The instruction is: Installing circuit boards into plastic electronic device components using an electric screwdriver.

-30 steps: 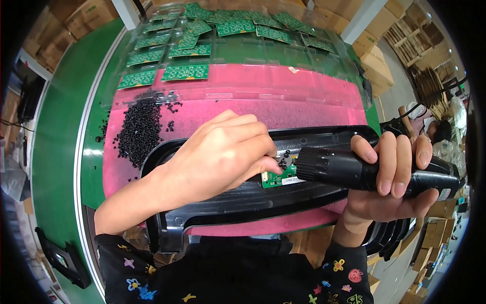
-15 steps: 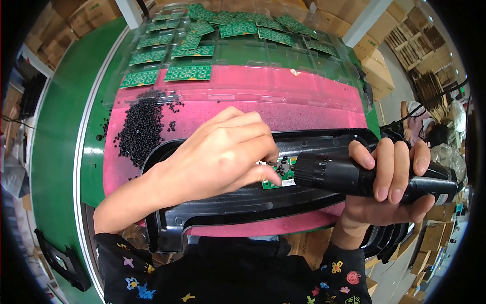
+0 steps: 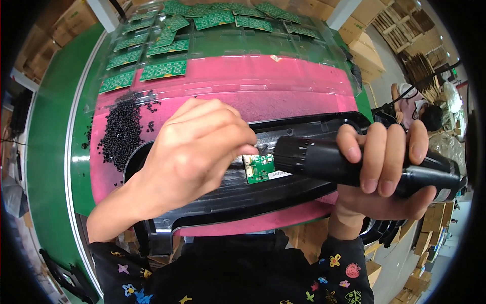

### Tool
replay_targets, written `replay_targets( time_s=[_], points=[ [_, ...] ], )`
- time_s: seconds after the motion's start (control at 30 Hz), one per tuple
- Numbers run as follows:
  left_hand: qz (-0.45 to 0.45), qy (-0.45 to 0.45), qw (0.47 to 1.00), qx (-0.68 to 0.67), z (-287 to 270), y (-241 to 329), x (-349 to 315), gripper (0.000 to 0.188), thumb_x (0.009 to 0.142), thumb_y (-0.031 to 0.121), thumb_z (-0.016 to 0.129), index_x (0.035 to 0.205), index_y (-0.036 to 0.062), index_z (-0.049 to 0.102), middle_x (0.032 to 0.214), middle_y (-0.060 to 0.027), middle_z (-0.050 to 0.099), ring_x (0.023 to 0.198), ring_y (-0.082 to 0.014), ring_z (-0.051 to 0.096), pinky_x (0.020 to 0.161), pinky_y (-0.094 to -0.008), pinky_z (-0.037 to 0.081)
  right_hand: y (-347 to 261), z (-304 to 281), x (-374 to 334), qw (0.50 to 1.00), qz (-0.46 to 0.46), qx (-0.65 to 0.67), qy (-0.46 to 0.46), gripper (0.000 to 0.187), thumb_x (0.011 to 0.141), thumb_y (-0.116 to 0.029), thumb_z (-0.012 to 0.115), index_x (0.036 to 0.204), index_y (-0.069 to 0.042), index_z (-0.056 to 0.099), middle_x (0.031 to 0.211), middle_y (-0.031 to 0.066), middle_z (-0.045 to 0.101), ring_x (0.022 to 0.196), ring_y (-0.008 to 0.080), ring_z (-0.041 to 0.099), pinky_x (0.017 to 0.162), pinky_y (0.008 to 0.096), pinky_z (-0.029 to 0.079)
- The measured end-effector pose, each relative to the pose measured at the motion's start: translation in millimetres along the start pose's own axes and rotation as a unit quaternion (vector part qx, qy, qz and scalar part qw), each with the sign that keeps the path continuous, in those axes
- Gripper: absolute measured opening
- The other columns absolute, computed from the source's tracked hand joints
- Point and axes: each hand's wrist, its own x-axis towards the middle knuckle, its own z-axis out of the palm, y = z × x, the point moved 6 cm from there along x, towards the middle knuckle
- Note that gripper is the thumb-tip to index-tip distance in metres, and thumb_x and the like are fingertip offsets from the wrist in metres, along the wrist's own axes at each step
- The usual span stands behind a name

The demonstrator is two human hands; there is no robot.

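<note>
Black sleeves (image 3: pixel 119 278) scattered with bright flower motifs frame my two hands at work. My right hand (image 3: pixel 375 162) wraps firmly around a smooth black tapered tool (image 3: pixel 324 161), its ribbed collar angled over a green circuit board (image 3: pixel 259 172). Opposite, my left hand (image 3: pixel 195 147) has thumb and forefinger drawn in beside a small dark piece (image 3: pixel 263 150) at the board's upper edge; whether they pinch it, I cannot tell.

The step in hand looks like fastening the board, which sits in a glossy, shallow black housing (image 3: pixel 223 206) with a raised, rounded rim. The next move would seem to call for a steady left hand and a squarely aligned tool; its tip is hidden from me.

Beneath lies a matte pink mat (image 3: pixel 304 104), a grainy heap of tiny black pieces (image 3: pixel 121 131) at left. Beyond, thin, flat green boards (image 3: pixel 163 70) fill parts of clear moulded plastic trays (image 3: pixel 233 87), with brown cartons (image 3: pixel 365 58) behind.
</note>
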Motion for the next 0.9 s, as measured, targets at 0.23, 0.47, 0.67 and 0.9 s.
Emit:
replay_targets(
  time_s=[0.23, 0.47, 0.67, 0.9],
  points=[
    [-0.005, -0.138, 0.988, -0.071, 23.1, -3.1, -5.1, 0.016, 0.073, 0.012, 0.075, 0.081, 0.0034, 0.064, 0.085, -0.0068, 0.063, 0.089, -0.0250, 0.062, 0.073, -0.0368, 0.050, -11.9, -37.7, 6.3, 0.990, 0.029, -0.139, 0.008, 0.034, 0.093, -0.032, 0.050, 0.108, -0.001, 0.046, 0.064, 0.0033, 0.049, 0.054, 0.0146, 0.046, 0.058, 0.0323, 0.045],
    [0.006, -0.263, 0.964, -0.028, 40.4, -8.0, -22.8, 0.015, 0.075, 0.017, 0.073, 0.081, 0.0050, 0.066, 0.110, 0.0025, 0.068, 0.097, -0.0220, 0.059, 0.080, -0.0350, 0.051, 11.4, -43.4, 6.9, 0.977, 0.069, -0.202, 0.023, 0.035, 0.091, -0.036, 0.054, 0.102, -0.004, 0.047, 0.062, 0.0004, 0.045, 0.051, 0.0113, 0.041, 0.054, 0.0284, 0.041],
    [-0.047, -0.300, 0.952, -0.039, 41.8, -13.0, -28.2, 0.016, 0.073, 0.010, 0.074, 0.088, 0.0048, 0.070, 0.114, 0.0014, 0.067, 0.087, -0.0202, 0.060, 0.079, -0.0353, 0.052, 14.9, -45.9, 7.0, 0.970, 0.078, -0.228, 0.024, 0.033, 0.092, -0.036, 0.052, 0.100, -0.004, 0.047, 0.062, 0.0003, 0.044, 0.051, 0.0108, 0.041, 0.055, 0.0283, 0.041],
    [-0.092, -0.330, 0.939, -0.042, 40.6, -13.6, -29.1, 0.024, 0.075, 0.006, 0.072, 0.100, 0.0048, 0.072, 0.119, 0.0001, 0.067, 0.078, -0.0213, 0.060, 0.077, -0.0350, 0.052, 19.8, -45.1, 9.3, 0.973, 0.082, -0.213, 0.031, 0.031, 0.089, -0.031, 0.056, 0.097, -0.003, 0.047, 0.059, 0.0022, 0.046, 0.050, 0.0120, 0.043, 0.054, 0.0296, 0.043]
  ],
)
